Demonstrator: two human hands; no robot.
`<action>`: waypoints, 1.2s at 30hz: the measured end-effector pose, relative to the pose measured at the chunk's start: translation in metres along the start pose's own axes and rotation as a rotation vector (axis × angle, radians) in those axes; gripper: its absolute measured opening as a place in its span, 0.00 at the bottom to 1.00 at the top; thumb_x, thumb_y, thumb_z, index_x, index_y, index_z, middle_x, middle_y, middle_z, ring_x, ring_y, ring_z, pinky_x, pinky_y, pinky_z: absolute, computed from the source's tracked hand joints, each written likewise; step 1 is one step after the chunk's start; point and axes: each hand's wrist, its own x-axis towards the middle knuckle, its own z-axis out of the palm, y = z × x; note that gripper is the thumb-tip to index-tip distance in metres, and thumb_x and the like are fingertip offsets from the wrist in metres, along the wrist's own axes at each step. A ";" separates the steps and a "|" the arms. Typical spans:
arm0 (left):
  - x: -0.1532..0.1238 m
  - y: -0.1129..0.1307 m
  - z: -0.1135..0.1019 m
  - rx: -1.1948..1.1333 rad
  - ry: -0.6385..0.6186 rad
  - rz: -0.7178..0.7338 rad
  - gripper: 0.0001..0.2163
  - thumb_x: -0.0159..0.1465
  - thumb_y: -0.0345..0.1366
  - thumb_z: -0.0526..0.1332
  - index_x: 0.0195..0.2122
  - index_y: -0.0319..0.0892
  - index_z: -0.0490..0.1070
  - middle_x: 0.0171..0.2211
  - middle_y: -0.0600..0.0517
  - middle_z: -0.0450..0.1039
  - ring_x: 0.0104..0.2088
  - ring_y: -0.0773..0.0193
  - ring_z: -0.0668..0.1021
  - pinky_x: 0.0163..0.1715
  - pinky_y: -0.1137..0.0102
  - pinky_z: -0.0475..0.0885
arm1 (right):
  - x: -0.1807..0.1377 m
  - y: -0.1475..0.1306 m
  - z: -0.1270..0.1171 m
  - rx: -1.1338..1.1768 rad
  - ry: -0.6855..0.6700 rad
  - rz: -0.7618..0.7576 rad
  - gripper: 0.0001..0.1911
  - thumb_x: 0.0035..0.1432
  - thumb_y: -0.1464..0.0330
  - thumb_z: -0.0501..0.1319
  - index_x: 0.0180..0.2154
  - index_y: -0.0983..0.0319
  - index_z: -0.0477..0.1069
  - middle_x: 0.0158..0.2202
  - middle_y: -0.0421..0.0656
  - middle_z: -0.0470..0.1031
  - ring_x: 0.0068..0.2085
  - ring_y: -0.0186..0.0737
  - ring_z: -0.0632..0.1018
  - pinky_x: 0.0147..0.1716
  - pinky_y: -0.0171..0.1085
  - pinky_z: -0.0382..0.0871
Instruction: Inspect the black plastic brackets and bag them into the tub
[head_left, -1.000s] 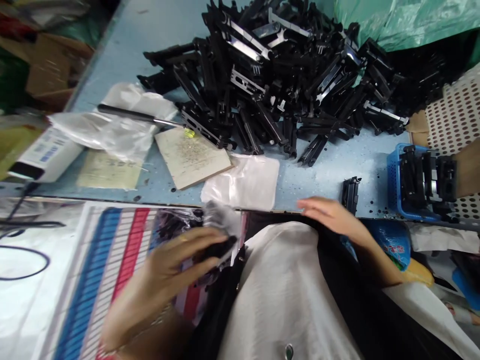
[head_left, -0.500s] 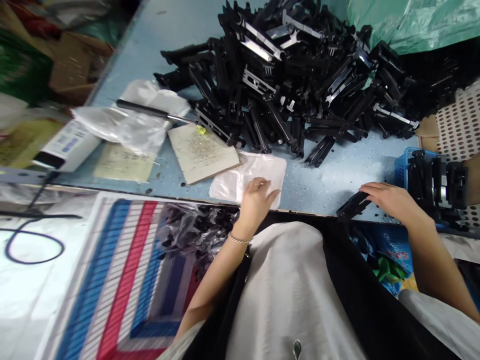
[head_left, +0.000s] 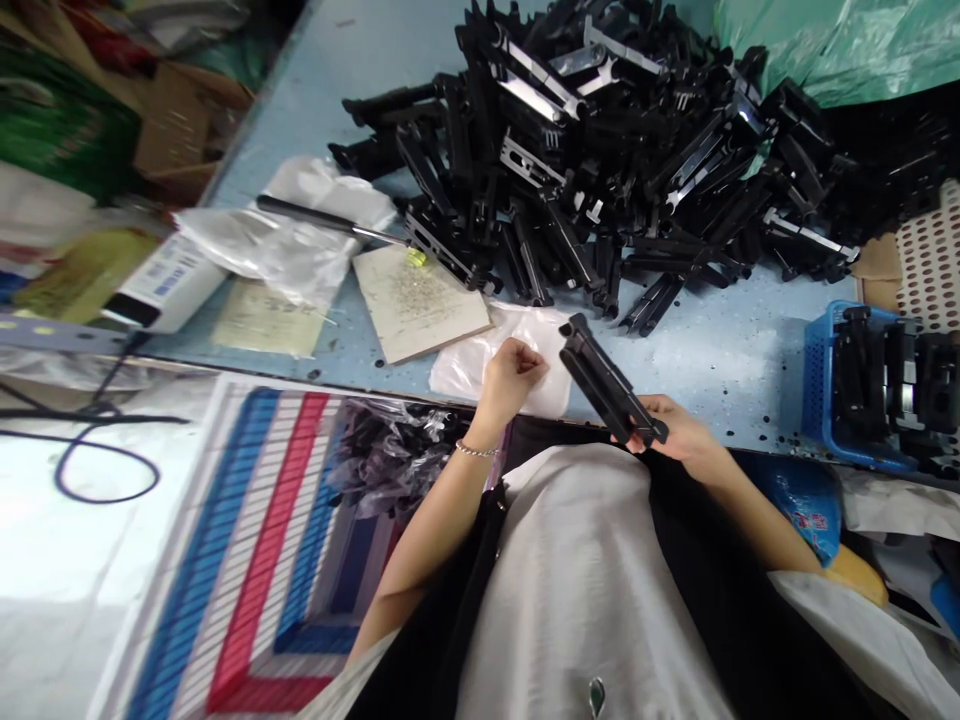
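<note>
My right hand (head_left: 675, 437) grips one long black plastic part (head_left: 609, 380) by its near end and holds it tilted above the table's front edge. My left hand (head_left: 511, 375) is curled over the white plastic bag (head_left: 480, 362) lying on the blue table (head_left: 712, 350), fingers pinched together; what they hold is too small to make out. A big heap of the same black parts (head_left: 600, 150), some with metal strips, fills the far side of the table.
A blue basket (head_left: 821, 400) with black parts stands at the right. A cardboard piece (head_left: 420, 305), a dark rod (head_left: 322, 218), crumpled plastic (head_left: 285, 250) and a white box (head_left: 165, 290) lie at the left. A striped woven sack (head_left: 247, 540) holding a bag of small black pieces (head_left: 382, 460) sits below.
My right hand picked the black part up from the table edge and brought it toward the middle. My left hand closed into a pinch on the white bag.
</note>
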 end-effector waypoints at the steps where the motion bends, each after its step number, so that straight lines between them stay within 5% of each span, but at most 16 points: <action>1: 0.000 -0.001 0.001 -0.023 0.006 -0.016 0.13 0.50 0.31 0.68 0.29 0.43 0.62 0.25 0.57 0.73 0.24 0.70 0.74 0.25 0.75 0.68 | 0.008 0.005 0.006 0.055 -0.039 0.016 0.16 0.46 0.56 0.72 0.27 0.62 0.75 0.25 0.42 0.78 0.21 0.31 0.72 0.21 0.32 0.64; 9: 0.003 -0.008 -0.001 -0.086 -0.010 -0.014 0.13 0.52 0.30 0.68 0.31 0.44 0.63 0.26 0.57 0.74 0.26 0.68 0.77 0.28 0.73 0.72 | 0.016 0.014 0.009 0.275 0.064 0.076 0.13 0.43 0.61 0.74 0.29 0.62 0.78 0.28 0.44 0.80 0.26 0.35 0.75 0.23 0.32 0.66; 13: -0.004 -0.004 -0.008 0.135 0.026 0.258 0.03 0.60 0.29 0.62 0.34 0.43 0.70 0.31 0.53 0.75 0.33 0.65 0.79 0.37 0.68 0.76 | 0.016 0.023 0.008 0.223 0.071 0.155 0.14 0.43 0.62 0.75 0.26 0.65 0.77 0.25 0.46 0.79 0.22 0.30 0.71 0.20 0.30 0.63; 16: -0.010 -0.002 -0.015 0.452 0.041 0.502 0.10 0.65 0.27 0.57 0.38 0.43 0.78 0.40 0.48 0.77 0.42 0.62 0.80 0.48 0.63 0.77 | 0.014 0.028 0.006 0.240 0.066 0.127 0.15 0.45 0.60 0.75 0.27 0.65 0.77 0.26 0.46 0.80 0.22 0.30 0.72 0.20 0.29 0.64; 24: -0.016 -0.003 -0.016 0.549 0.032 0.654 0.22 0.68 0.23 0.54 0.59 0.47 0.72 0.56 0.45 0.74 0.57 0.60 0.78 0.59 0.61 0.77 | 0.039 0.027 0.016 0.520 -0.130 0.214 0.13 0.50 0.72 0.69 0.40 0.67 0.76 0.37 0.50 0.82 0.27 0.29 0.74 0.19 0.25 0.66; 29: -0.063 0.004 0.002 0.475 -0.189 0.771 0.32 0.68 0.22 0.53 0.69 0.59 0.60 0.63 0.51 0.70 0.63 0.57 0.75 0.65 0.58 0.74 | 0.053 0.010 0.029 0.257 0.050 0.102 0.05 0.60 0.67 0.62 0.32 0.62 0.71 0.26 0.40 0.74 0.24 0.29 0.68 0.21 0.26 0.65; 32: -0.084 0.004 0.013 0.411 -0.306 0.840 0.34 0.67 0.20 0.51 0.72 0.54 0.55 0.63 0.47 0.70 0.62 0.56 0.76 0.63 0.58 0.75 | 0.048 0.001 0.037 0.144 0.127 0.010 0.11 0.59 0.63 0.65 0.27 0.59 0.68 0.24 0.36 0.70 0.27 0.32 0.71 0.28 0.30 0.69; 36: -0.085 0.002 0.013 0.428 -0.341 0.810 0.32 0.66 0.22 0.54 0.71 0.44 0.56 0.65 0.40 0.66 0.66 0.52 0.71 0.66 0.56 0.72 | 0.036 -0.003 0.045 -0.461 0.333 -0.245 0.09 0.58 0.60 0.66 0.36 0.59 0.76 0.33 0.42 0.78 0.34 0.42 0.76 0.37 0.39 0.73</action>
